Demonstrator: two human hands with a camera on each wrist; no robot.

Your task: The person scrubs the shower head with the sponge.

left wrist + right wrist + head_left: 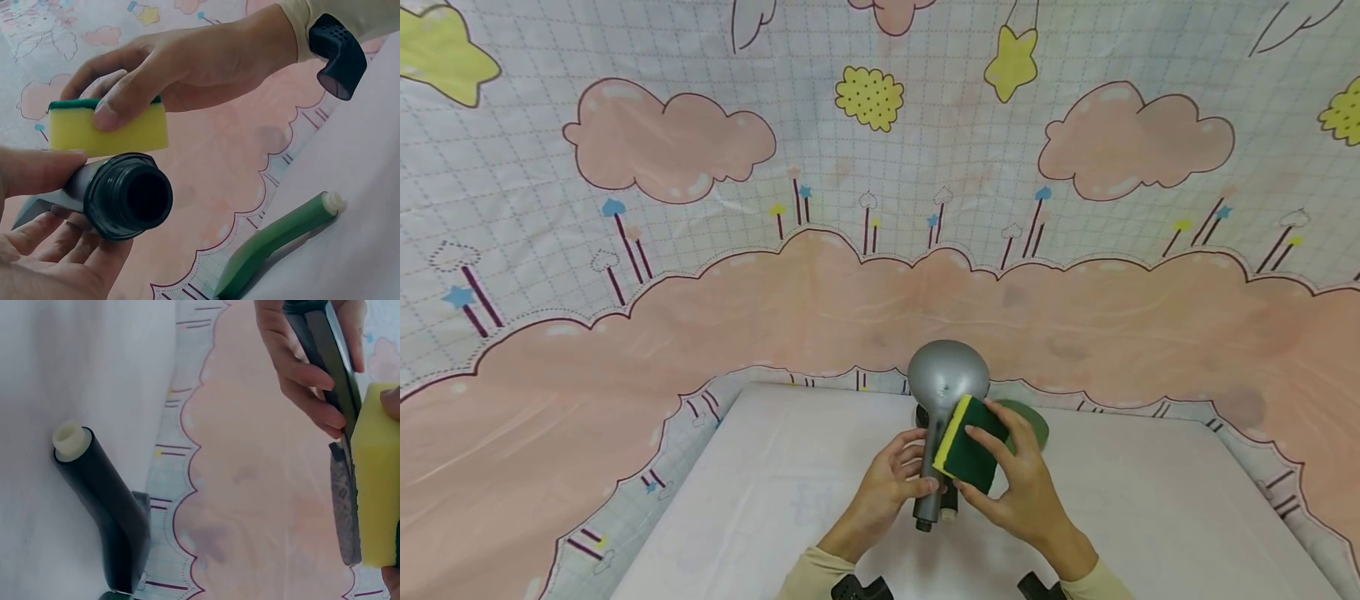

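Note:
My left hand [895,479] grips a grey shower head [947,375] by its handle, the round head pointing away. Its dark threaded end [147,197] faces the left wrist camera. Between thumb and fingers, my right hand [1030,479] pinches a sponge [972,450] with a yellow foam side and a dark green scouring side. The yellow side lies against the shower head's handle, as the right wrist view shows at close range.
On the white table [775,467], behind the hands, a rounded green piece [1030,425] is partly hidden. A dark handle with a cream end [103,500] lies there too; in the left wrist view a green handle [275,244] shows. Cloud-patterned cloth [700,333] rises behind.

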